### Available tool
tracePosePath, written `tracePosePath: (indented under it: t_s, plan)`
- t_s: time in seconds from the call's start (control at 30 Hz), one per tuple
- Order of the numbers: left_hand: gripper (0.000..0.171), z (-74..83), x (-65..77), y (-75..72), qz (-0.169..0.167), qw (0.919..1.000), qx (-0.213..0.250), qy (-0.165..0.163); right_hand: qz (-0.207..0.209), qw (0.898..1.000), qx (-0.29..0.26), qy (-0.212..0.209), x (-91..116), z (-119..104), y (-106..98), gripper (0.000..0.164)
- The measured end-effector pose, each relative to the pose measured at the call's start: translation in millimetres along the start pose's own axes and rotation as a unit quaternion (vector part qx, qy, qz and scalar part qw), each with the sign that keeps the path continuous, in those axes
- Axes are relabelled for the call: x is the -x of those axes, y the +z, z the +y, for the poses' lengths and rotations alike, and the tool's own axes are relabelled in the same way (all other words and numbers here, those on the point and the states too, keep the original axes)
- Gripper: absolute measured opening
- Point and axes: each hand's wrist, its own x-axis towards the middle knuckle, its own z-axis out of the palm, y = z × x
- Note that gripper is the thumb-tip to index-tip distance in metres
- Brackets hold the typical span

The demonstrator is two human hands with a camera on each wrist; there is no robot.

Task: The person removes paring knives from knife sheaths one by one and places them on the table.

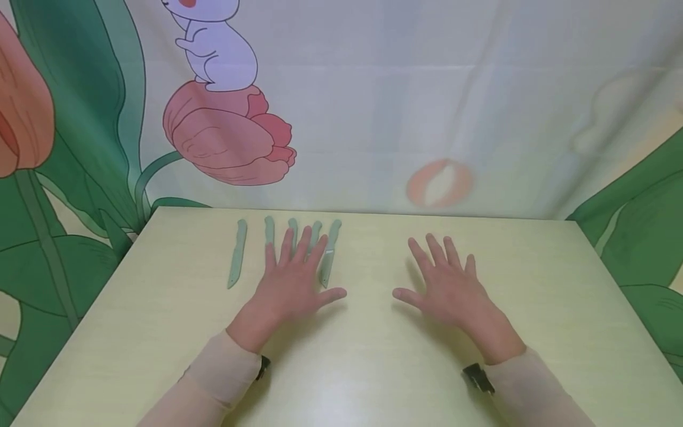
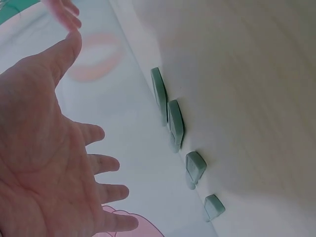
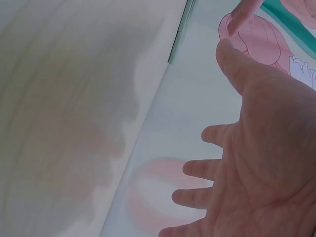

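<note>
Several slim green knives lie side by side toward the back left of the table, handles pointing to the back edge. The leftmost knife [image 1: 237,254] shows whole, and the rightmost knife [image 1: 331,252] has a pale band between its handle and its covered or green blade. My left hand [image 1: 290,287] hovers over the row with spread, straight fingers, partly hiding the middle knives. It holds nothing; its palm [image 2: 44,163] faces the table in the left wrist view. My right hand [image 1: 450,290], also spread and holding nothing, hovers above the table right of the knives.
The pale wooden table [image 1: 363,367] ends at a back edge near the knife handles. Behind it hangs a curtain [image 1: 347,107] printed with tulips, green leaves and a white animal. Dark clips or straps [image 1: 479,378] show at both sleeve cuffs.
</note>
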Motion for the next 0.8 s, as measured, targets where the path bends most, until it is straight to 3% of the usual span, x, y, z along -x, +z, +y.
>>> tracePosePath:
  t_s: [0.57, 0.8]
  plan:
    - [0.092, -3.4, -33.0, -6.8, 0.025, 0.9995, -0.019, 0.010, 0.004, 1.000, 0.007, -0.013, -12, -13, 2, 0.100]
    - [0.087, -1.7, -47.4, -7.9, 0.016, 0.9998, -0.008, 0.004, 0.012, 1.000, 0.013, -0.022, -17, -20, 4, 0.098]
